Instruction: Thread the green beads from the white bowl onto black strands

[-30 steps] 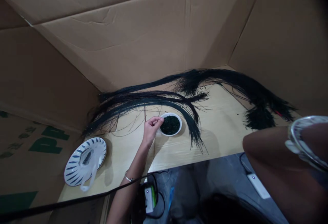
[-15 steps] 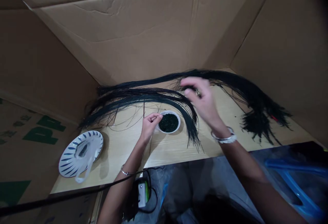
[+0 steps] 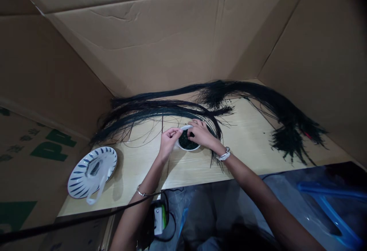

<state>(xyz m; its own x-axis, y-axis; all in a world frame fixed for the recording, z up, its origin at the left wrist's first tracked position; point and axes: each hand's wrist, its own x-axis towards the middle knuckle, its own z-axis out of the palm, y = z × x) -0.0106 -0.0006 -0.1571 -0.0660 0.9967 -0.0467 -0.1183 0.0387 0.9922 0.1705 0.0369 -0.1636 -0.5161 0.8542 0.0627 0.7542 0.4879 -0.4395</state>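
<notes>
A small white bowl [image 3: 197, 149] filled with tiny dark green bits [image 3: 185, 140] stands on the wooden table. Just left of its rim, my left hand [image 3: 169, 140] has thumb and forefinger pinched together; anything between them is too fine to see. My right hand [image 3: 202, 135] reaches over the bowl's right side, its fingertips curled down to the dark bits. What those fingers hold, if anything, is hidden. Behind both hands lie long bundles of thin dark strands [image 3: 149, 107], one curving down past the bowl's right side beneath my right hand.
A white plate with blue stripes [image 3: 75, 184] sits at the table's left end, holding a clear plastic bag [image 3: 99, 178]. Another long dark bundle [image 3: 266, 94] runs along the back to the right. Cardboard walls [image 3: 160, 44] enclose the table. A black cable [image 3: 120, 208] crosses the lower left.
My right hand has come down and left from above the strands at the back to the bowl. The left hand keeps its pinch beside the rim.
</notes>
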